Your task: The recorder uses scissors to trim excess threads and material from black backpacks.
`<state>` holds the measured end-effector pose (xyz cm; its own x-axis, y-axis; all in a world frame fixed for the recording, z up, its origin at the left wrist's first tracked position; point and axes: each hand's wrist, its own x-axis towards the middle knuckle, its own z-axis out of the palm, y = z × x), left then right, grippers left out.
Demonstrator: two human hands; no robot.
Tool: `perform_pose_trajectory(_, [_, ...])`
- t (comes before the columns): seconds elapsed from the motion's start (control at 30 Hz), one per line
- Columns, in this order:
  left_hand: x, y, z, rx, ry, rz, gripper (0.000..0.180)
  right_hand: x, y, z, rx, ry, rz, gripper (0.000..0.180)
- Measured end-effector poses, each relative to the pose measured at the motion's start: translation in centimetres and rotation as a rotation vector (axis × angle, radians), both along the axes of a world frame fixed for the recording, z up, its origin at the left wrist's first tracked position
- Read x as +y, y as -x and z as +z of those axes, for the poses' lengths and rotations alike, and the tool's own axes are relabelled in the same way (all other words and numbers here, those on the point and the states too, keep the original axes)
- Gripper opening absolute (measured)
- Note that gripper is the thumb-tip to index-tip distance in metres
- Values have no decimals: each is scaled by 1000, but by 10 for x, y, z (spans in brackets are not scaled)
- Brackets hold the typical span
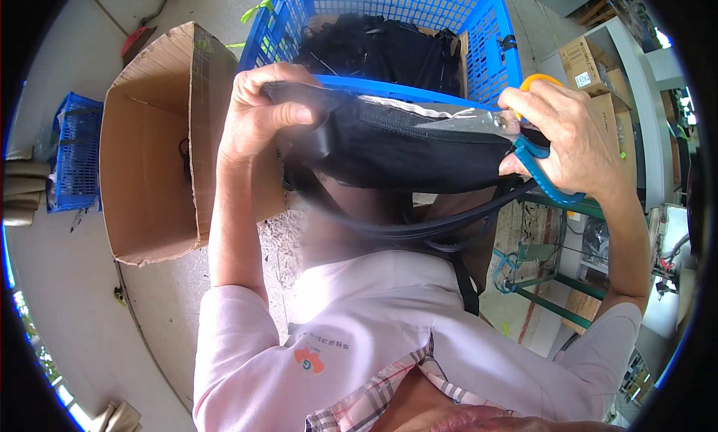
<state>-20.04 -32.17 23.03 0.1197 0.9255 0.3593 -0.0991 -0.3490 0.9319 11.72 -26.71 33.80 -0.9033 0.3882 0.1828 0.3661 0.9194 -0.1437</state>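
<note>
- Left hand [262, 114]: raised, fingers curled shut, thumb pressed across the front, forearm rising straight from a pink sleeve.
- Right hand [565, 136]: raised level with the left, fingers closed, elbow bent sharply out to the right.

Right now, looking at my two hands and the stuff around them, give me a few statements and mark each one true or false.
1. Both hands hold up a black bag close to the camera. True.
2. The right hand also holds scissors with blue and yellow handles. True.
3. The left hand rests inside the cardboard box. False: it grips the left end of the bag, and the open box lies on the floor to the left.
4. The big basket behind the bag is red. False: it is blue, with dark items inside.
5. A second, smaller blue basket sits at the far left. True.
</note>
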Motion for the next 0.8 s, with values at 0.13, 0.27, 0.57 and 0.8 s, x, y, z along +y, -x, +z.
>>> perform_pose_trajectory(0.13, [-1,3,1,17,-2,11,24,2,-1,-2,-38,4,23,43])
perform_pose_trajectory(0.27, [-1,5,-2,41,-1,28,24,-1,0,-3,-18,-10,34,43])
perform_pose_trajectory(0.57, [-5,1,-2,56,-26,72,27,-4,17,-3,10,-43,12,45])
perform_pose_trajectory(0.8, [-8,1,-3,5,74,89,38,-4,13,-6,-51,15,-13,48])
